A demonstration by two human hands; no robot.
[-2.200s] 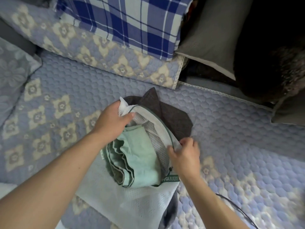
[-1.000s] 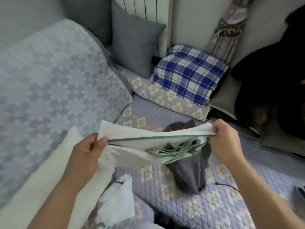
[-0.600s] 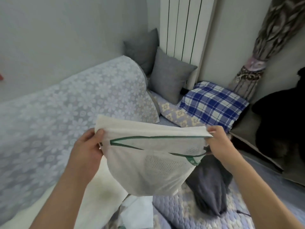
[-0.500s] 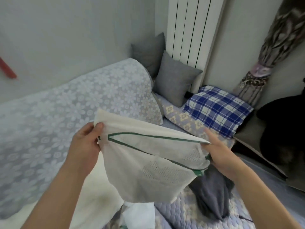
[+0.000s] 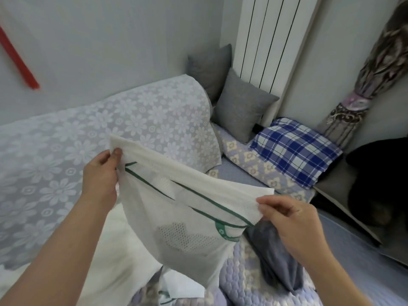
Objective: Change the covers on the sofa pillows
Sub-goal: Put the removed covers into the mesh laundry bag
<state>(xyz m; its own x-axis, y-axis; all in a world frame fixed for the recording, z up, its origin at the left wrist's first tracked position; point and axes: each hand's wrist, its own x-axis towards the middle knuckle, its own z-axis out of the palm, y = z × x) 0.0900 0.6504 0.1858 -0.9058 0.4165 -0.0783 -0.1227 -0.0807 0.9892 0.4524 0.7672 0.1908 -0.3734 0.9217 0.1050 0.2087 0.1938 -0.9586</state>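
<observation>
I hold a white mesh bag point(image 5: 176, 219) with a green zipper line up in the air, above the sofa seat. My left hand point(image 5: 100, 180) pinches its upper left corner. My right hand point(image 5: 289, 219) pinches its right edge near the green zipper end. A dark grey cover point(image 5: 273, 257) lies crumpled on the quilted seat below the bag. A bare white pillow point(image 5: 123, 250) rests against the sofa back at the lower left. Two grey pillows point(image 5: 240, 107) and a blue plaid pillow point(image 5: 293, 151) stand at the far end.
The sofa back wears a white floral lace throw point(image 5: 88, 138). A white radiator point(image 5: 273, 40) and a tied curtain point(image 5: 353, 102) stand behind the sofa. A black furry mass point(image 5: 379, 184) lies at the right on a taupe cushion. White cloth point(image 5: 183, 290) lies near the bottom edge.
The bag was lifted off the seat and stretched between both hands; the green fabric seen inside it earlier no longer shows. My right hand dropped lower, tilting the bag.
</observation>
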